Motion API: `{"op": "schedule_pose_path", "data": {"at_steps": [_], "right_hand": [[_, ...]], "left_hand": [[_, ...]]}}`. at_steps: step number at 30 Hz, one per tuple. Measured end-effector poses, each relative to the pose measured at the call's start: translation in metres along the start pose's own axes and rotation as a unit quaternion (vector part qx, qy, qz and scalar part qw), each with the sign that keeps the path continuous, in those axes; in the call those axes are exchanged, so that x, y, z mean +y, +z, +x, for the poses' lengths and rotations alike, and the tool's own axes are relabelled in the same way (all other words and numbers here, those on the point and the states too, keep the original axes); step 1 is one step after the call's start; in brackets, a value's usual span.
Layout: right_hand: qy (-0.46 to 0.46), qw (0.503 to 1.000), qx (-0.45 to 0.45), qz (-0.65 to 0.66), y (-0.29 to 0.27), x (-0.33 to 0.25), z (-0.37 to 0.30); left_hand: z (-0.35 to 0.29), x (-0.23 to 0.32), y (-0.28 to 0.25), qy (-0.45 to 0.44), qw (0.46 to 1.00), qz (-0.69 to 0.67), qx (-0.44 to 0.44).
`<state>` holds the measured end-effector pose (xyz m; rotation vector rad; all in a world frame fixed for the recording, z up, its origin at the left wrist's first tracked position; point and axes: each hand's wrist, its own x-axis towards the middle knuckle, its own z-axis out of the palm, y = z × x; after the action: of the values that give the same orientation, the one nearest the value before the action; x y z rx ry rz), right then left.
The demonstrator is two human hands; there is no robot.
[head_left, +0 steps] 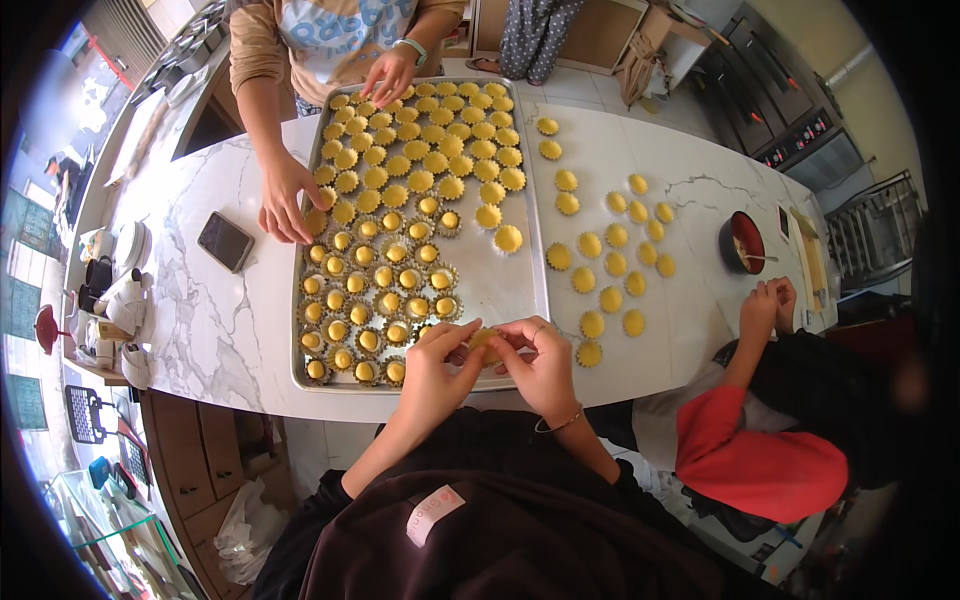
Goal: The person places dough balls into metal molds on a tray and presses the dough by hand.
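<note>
Over the near edge of a large metal baking tray [522, 290], my left hand [438, 362] and my right hand [541, 366] meet around one yellow tart shell [484, 344]. Thumbs and fingers of both hands pinch its rim, and they partly hide it. Left of my hands, fluted metal tart tins with balls of yellow dough [358, 314] stand in rows on the tray. Pressed tart shells [435, 161] fill the tray's far half. A bracelet circles my right wrist.
Across the table, a person's hands [288, 200] reach over the tray's left and far sides. More tart shells [616, 235] lie on the marble table [680, 290] to the right. Beyond them are a bowl with a spoon [741, 243] and a red-sleeved person [750, 450]. A phone [226, 242] lies left.
</note>
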<state>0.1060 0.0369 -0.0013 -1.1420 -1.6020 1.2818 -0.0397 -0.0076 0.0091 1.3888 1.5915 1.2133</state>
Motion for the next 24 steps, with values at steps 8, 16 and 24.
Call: {"op": "schedule_pose_path", "data": {"at_steps": [8, 16, 24], "right_hand": [[-0.025, 0.999, 0.0, -0.025, 0.001, 0.001, 0.0], [-0.027, 0.999, 0.023, -0.035, 0.003, -0.009, -0.002], [-0.04, 0.997, 0.021, -0.064, 0.0, 0.0, -0.003]], "left_hand": [[-0.001, 0.001, 0.0, 0.023, 0.999, 0.034, 0.015], [-0.002, 0.0, 0.001, 0.028, 0.999, 0.04, 0.013], [-0.002, 0.012, 0.0, 0.036, 0.999, 0.022, -0.015]]}}
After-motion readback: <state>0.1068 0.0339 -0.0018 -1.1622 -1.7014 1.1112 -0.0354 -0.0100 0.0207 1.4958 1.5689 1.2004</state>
